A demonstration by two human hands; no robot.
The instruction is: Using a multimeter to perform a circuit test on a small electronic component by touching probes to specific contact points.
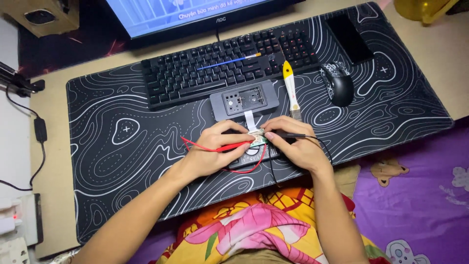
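Observation:
My left hand (215, 149) holds a red test probe (233, 146), its tip at a small green circuit board (257, 140). The black test probe (292, 135) is pinched in my right hand (295, 144), tip at the same board. Red and black leads loop under my hands over a dark meter (254, 155), which is mostly hidden. A white ribbon cable (249, 119) runs from the board up to an opened grey device case (244, 99) just beyond my fingers.
A black patterned desk mat (122, 142) covers the desk. A black keyboard (195, 73) carries a blue-handled brush (227, 61). A yellow and white brush (290, 87), black mouse (338, 83), dark phone (349, 38) and monitor (190, 17) lie beyond. A power strip (17, 225) sits at left.

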